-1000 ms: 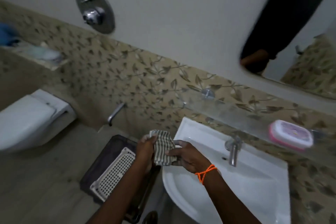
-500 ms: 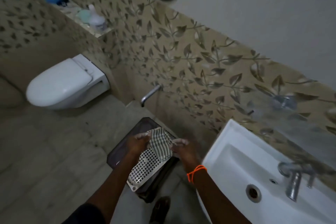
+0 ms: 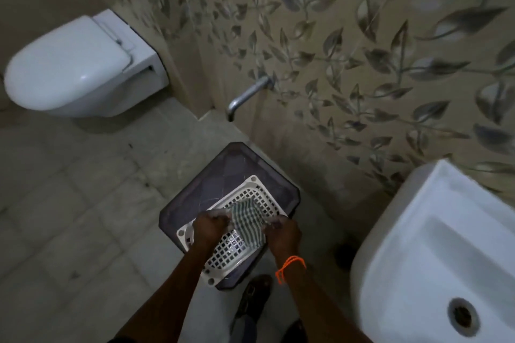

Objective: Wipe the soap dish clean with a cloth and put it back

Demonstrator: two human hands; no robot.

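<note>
A checked cloth (image 3: 247,221) hangs stretched between my two hands, low over a white perforated basket (image 3: 231,252). My left hand (image 3: 209,227) pinches the cloth's left edge. My right hand (image 3: 281,231), with an orange thread at the wrist, grips its right edge. The soap dish is out of view.
The basket rests on a dark plastic stool (image 3: 223,172) on the tiled floor. A white washbasin (image 3: 434,245) fills the right. A white toilet (image 3: 72,67) stands at the far left, and a metal wall tap (image 3: 245,96) juts out above the stool. My shoes (image 3: 253,298) are below.
The view has swung left and down from the basin and shelf to the stool. Both hands have carried the cloth down over the basket and pulled it wider.
</note>
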